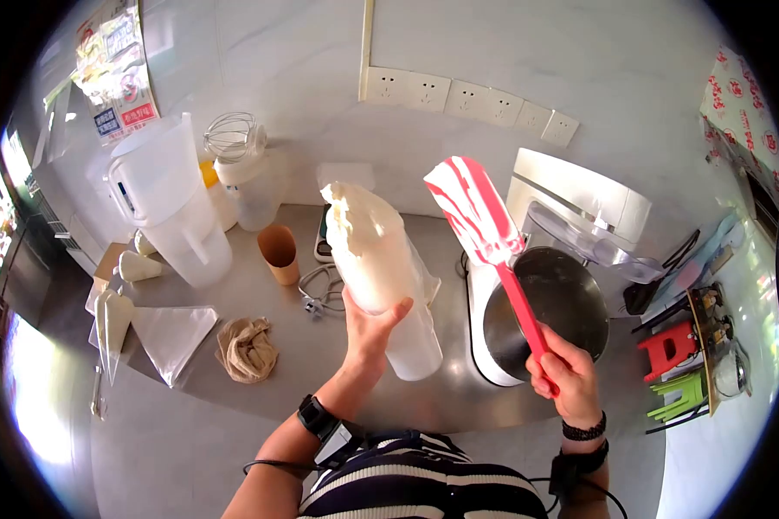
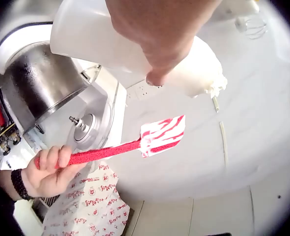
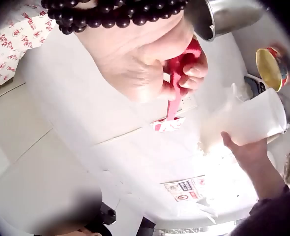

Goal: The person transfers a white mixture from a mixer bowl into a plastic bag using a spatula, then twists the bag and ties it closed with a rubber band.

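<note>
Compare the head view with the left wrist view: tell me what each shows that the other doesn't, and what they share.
Only the head view shows the brown cup, the crumpled brown bundle and the flat clear plastic bags.

Only the left wrist view shows the silvery metal fitting on the mixer.

Both show the left hand holding a tall white container with white cream at its top, the right hand gripping a red spatula smeared with white, and the metal bowl.

The head camera looks forward and down over the counter (image 1: 459,405); both wrist cameras, closer in, face the far wall (image 2: 204,157), sharing the spatula (image 2: 123,149).
</note>
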Motion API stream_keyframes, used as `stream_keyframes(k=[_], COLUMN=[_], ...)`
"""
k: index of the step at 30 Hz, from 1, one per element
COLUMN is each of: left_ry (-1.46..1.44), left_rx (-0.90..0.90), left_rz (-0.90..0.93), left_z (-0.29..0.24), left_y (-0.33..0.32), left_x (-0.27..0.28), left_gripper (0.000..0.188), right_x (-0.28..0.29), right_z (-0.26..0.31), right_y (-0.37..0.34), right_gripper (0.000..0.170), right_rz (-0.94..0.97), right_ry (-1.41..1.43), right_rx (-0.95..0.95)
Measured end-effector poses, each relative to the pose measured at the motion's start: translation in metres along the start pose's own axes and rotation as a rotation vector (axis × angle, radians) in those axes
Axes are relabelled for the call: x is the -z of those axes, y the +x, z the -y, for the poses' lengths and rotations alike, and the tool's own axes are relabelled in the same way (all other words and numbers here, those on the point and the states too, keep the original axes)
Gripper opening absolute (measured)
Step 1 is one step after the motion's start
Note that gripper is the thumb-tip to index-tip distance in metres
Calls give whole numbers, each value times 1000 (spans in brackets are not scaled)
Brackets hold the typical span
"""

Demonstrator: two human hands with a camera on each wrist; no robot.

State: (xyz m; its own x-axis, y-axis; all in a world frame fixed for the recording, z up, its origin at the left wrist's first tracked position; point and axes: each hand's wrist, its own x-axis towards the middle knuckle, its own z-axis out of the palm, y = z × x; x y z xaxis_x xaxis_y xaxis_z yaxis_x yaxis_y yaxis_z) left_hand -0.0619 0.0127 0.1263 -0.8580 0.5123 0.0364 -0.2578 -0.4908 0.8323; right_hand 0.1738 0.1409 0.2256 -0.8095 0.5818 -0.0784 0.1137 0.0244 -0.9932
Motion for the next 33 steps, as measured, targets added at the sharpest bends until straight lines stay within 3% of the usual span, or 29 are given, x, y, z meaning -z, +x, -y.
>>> stream_keyframes(k=[3, 7, 9, 11, 13, 17, 27, 31, 33], left_ry=[22, 13, 25, 7, -9, -26, -55, -42, -27], left_rx=[43, 41, 32, 40, 33, 12, 11, -46, -24], left_rz=[45, 87, 82, 78, 84, 118, 107, 91, 112], left_z=[2, 11, 12, 12, 13, 10, -8, -6, -3], left_y=[-8, -9, -9, -9, -9, -9, -6, 1, -2], left_x=[-8, -9, -10, -13, -15, -16, 1, 9, 5], left_gripper=[86, 88, 88, 89, 89, 88, 73, 70, 71], right_x=[-4, -19, -24, -31, -46, -49, -16, 12, 10], right_z=[-9, -6, -19, -23, -13, -16, 12, 2, 5], right_y=[16, 27, 42, 47, 45, 44, -14, -26, -22], right_gripper=[46, 44, 42, 43, 44, 53, 51, 40, 39], right_rz=[68, 88, -41, -154, -244, -231, -146, -73, -51], right_ry=[78, -91, -504, -789, -951, -1115, -1243, -881, -381], right_rx=[-3, 126, 545, 744, 726, 739, 718, 596, 190])
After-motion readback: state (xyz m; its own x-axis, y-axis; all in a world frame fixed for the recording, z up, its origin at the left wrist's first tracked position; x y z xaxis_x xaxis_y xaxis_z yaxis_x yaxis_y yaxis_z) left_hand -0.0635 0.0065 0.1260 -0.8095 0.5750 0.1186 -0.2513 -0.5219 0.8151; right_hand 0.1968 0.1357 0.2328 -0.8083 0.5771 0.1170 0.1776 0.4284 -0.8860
